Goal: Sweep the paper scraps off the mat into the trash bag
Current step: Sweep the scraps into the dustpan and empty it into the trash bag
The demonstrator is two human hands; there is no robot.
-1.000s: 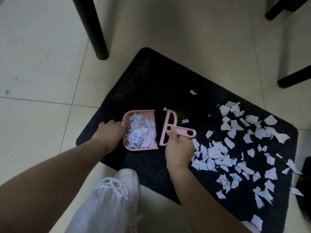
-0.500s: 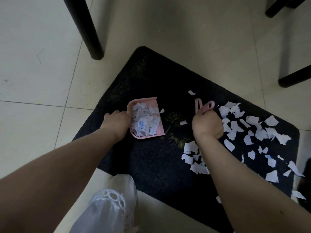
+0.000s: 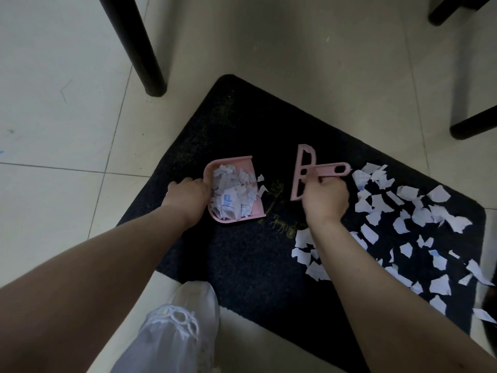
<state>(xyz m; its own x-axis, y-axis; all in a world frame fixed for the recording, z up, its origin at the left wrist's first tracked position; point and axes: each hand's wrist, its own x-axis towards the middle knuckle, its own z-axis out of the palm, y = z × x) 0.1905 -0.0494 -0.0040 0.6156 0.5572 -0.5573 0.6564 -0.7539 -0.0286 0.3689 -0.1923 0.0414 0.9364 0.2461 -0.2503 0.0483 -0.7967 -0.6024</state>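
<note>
Head view, looking down at the floor: the left hand (image 3: 188, 196) curls round the back wall of the pink dustpan (image 3: 234, 189), fingers wrapped on the rim, pan sitting flat on the black mat (image 3: 242, 265). Its open mouth faces right, toward the brush, and it is already well loaded with torn paper. The right hand (image 3: 324, 196) has a closed grip on the handle of the pink hand brush (image 3: 309, 170), fingers curled round it. The brush head runs near-to-far across the mat; the handle juts off to the right, its long axis crossing the head like a T.

The paper scraps (image 3: 403, 224) lie thick over the right half of the mat, just beside and behind the brush hand, a few spilling off the far right edge onto the tiled floor (image 3: 67, 130).

To do this stroke well, I'd say: set the brush head down beyond a cluster, keep it square to the pan's mouth, drag leftward in short pulls, and press the pan's lip hard to the pile so nothing slips under. No trash bag shows clearly here.
</note>
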